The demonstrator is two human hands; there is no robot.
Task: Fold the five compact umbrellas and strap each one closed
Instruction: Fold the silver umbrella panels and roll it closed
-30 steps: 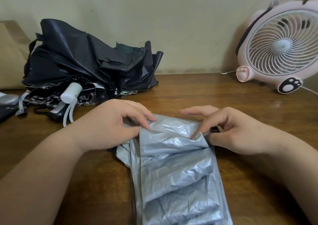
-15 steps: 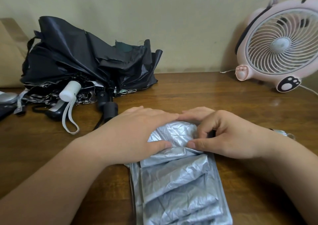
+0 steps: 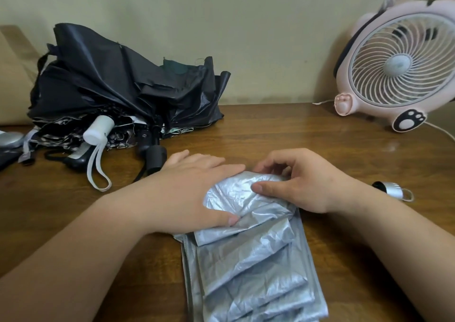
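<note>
Silver pleated umbrella canopy (image 3: 251, 267), crinkled fabric, lies lengthwise on the brown wooden surface (image 3: 295, 129), running from the near edge up to both hands. Left hand (image 3: 194, 193) lies flat and spread over the far end of the folds, thumb pressing the fabric down. Right hand (image 3: 302, 181) is curled, thumb and fingertips pinching the same bunched end. Heap of black unfolded umbrellas (image 3: 123, 93) sits far left, with a white cylindrical handle and loop strap (image 3: 98, 129) protruding. Small silver sleeve with loop (image 3: 391, 190) lies right of the right wrist. Pink round desk fan (image 3: 403, 63) stands far right.
</note>
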